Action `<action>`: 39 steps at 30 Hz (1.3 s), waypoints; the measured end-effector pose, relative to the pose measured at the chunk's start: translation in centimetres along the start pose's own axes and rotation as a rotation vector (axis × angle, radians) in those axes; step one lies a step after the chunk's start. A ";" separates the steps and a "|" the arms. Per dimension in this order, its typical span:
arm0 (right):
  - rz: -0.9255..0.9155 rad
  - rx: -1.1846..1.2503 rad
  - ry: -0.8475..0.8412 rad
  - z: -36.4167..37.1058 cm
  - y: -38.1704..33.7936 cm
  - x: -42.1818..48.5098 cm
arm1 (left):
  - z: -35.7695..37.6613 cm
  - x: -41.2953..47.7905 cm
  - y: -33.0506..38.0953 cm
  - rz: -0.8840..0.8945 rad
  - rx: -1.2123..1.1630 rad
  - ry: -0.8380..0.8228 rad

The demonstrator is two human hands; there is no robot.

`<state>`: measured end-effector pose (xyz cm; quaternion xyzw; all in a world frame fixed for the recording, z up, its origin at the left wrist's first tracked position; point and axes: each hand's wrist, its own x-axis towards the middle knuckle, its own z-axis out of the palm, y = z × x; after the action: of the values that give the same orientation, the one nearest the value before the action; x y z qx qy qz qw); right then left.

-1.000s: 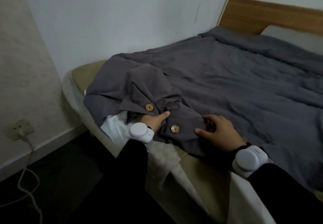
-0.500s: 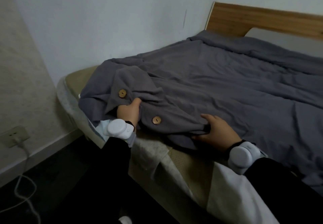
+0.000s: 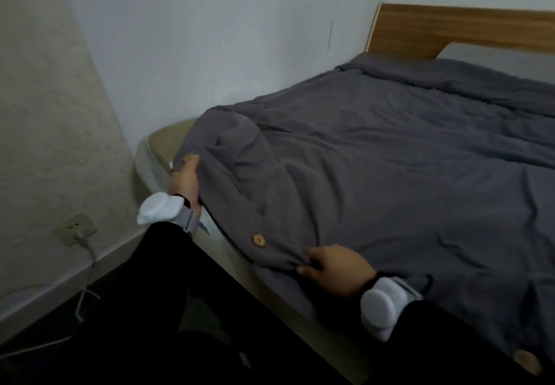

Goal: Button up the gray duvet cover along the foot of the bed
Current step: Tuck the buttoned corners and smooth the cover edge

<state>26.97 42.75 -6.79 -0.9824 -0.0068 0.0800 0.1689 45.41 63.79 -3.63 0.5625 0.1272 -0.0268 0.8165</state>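
gray duvet cover (image 3: 390, 174) hem: runs centre-left to lower-right | wooden button (image 3: 258, 239): just left of right hand (image 3: 333, 267), which pinches hem | left hand (image 3: 185, 180): apparently grips far corner

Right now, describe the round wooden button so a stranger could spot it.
Start at the gray duvet cover on the bed and follow its near edge. Just left of the right hand sits the round wooden button, the only pale tan disc between that hand and the left hand.
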 end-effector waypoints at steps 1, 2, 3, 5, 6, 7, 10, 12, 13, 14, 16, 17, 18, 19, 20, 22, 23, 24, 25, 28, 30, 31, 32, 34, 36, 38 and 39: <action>0.016 -0.035 -0.010 1.1 0.0 0.0 | -0.7 1.3 -1.2 -0.008 0.140 0.044; 0.027 -0.058 -0.004 1.9 -0.2 0.0 | -1.6 3.2 -2.8 -0.025 0.271 0.071; 0.035 -0.066 0.003 2.3 -0.3 0.1 | -2.2 3.9 -3.8 -0.059 0.374 0.075; 0.049 -0.021 -0.023 2.4 -0.6 0.1 | -2.2 2.0 -4.2 -0.095 0.546 0.056; 0.056 0.030 -0.048 2.2 -0.6 0.1 | -2.2 1.5 -4.6 -0.107 0.593 0.044; 0.066 0.095 -0.062 1.9 -0.6 -0.1 | -2.0 0.8 -4.7 -0.125 0.603 0.026; 0.102 0.300 0.007 0.3 0.2 -0.9 | -0.6 -0.5 -5.0 -0.158 0.559 -0.015; 0.153 0.381 0.131 -0.9 1.5 -1.8 | 1.5 -3.3 -4.2 -0.106 0.561 -0.053; 0.184 0.406 0.191 -1.6 2.2 -2.3 | 2.6 -4.9 -3.9 -0.067 0.577 -0.064; 0.221 0.418 0.250 -2.3 3.3 -3.6 | 4.2 -6.9 -4.0 -0.030 0.578 -0.097; 0.267 0.428 0.330 -3.4 4.7 -4.6 | 6.3 -9.8 -4.2 0.058 0.548 -0.183; 0.314 0.412 0.376 -4.1 5.8 -5.8 | 7.7 -11.4 -4.8 0.077 0.545 -0.255; 0.368 0.404 0.418 -4.7 7.0 -7.1 | 9.2 -12.8 -5.8 0.088 0.558 -0.327; 0.414 0.398 0.469 -5.2 8.4 -8.5 | 10.7 -14.6 -6.7 0.091 0.577 -0.411; 0.447 0.388 0.510 -5.7 9.7 -9.7 | 12.1 -16.2 -7.6 0.090 0.589 -0.490; 0.535 0.334 0.590 -6.9 12.4 -13.4 | 15.1 -20.0 -10.2 0.077 0.619 -0.659; 0.555 0.320 0.616 -7.3 13.2 -14.0 | 15.5 -21.0 -11.0 0.091 0.644 -0.711; 0.615 0.311 0.654 -7.9 14.5 -16.0 | 16.7 -22.8 -12.5 0.099 0.673 -0.798; 0.661 0.306 0.690 -8.4 15.5 -17.8 | 17.6 -24.5 -13.6 0.112 0.701 -0.874; 0.775 0.287 0.734 -9.3 18.8 -22.6 | 19.1 -28.4 -17.1 0.221 0.806 -1.064; 0.854 0.272 0.689 -9.2 21.0 -25.8 | 19.8 -30.3 -18.7 0.328 0.903 -1.121; 0.903 0.257 0.649 -8.8 22.2 -27.4 | 20.3 -31.4 -19.3 0.370 0.941 -1.149; 0.948 0.236 0.593 -8.3 23.1 -28.7 | 20.8 -32.0 -20.0 0.414 0.970 -1.170; 0.992 0.179 0.507 -6.8 24.9 -30.6 | 21.8 -33.0 -20.8 0.504 1.061 -1.197; 0.985 0.158 0.463 -5.2 26.1 -31.6 | 22.8 -33.5 -21.1 0.543 1.129 -1.183; 0.936 0.155 0.457 -4.6 26.4 -31.5 | 23.6 -33.6 -21.0 0.512 1.135 -1.176; 0.905 0.164 0.474 -4.8 26.3 -31.5 | 24.0 -33.5 -20.6 0.491 1.113 -1.185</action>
<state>-3.71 15.11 -6.25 -0.8616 0.4638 -0.0793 0.1906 13.42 30.71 -6.45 0.7869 -0.4791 -0.1976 0.3351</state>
